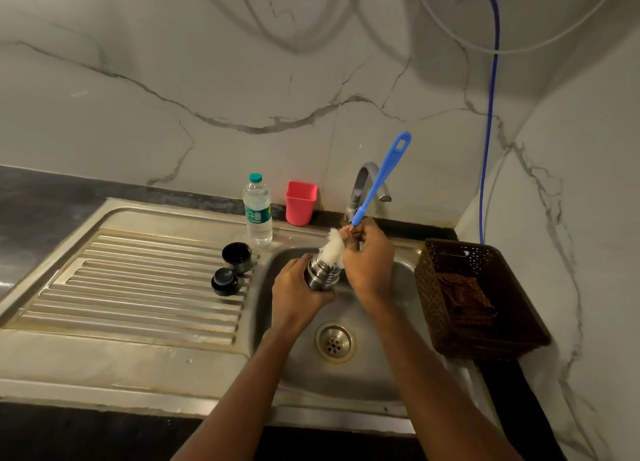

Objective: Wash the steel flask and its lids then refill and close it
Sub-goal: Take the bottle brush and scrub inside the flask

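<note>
A veined marble wall (242, 79) fills the upper half of the view, and a blue hose (490, 114) runs down it on the right, its lower end hidden behind a basket. Below lies a steel sink (138, 349) with a ribbed drainboard on the left and the basin on the right. The brown perforated basket (433, 304) sits on the basin's right edge with a dark cloth (467, 297) inside. Two bare forearms reach in from the bottom edge, cut off at the elbows.

Over the basin, the left hand (298, 290) wraps its fingers around the steel flask (320, 275), covering most of its body, so only the neck and shoulder show. The right hand (369, 263) pinches a blue bottle brush (381, 180) low on its handle. The white bristles are at the flask's mouth, and how far they reach inside is hard to tell.

The tap (362, 183) is partly hidden behind the brush handle. A plastic water bottle (258, 211) and a pink cup (300, 202) stand near the wall. Two black lids rest on the drainboard: a cup lid (237, 256), open side up, and a smaller stopper (224, 281).
</note>
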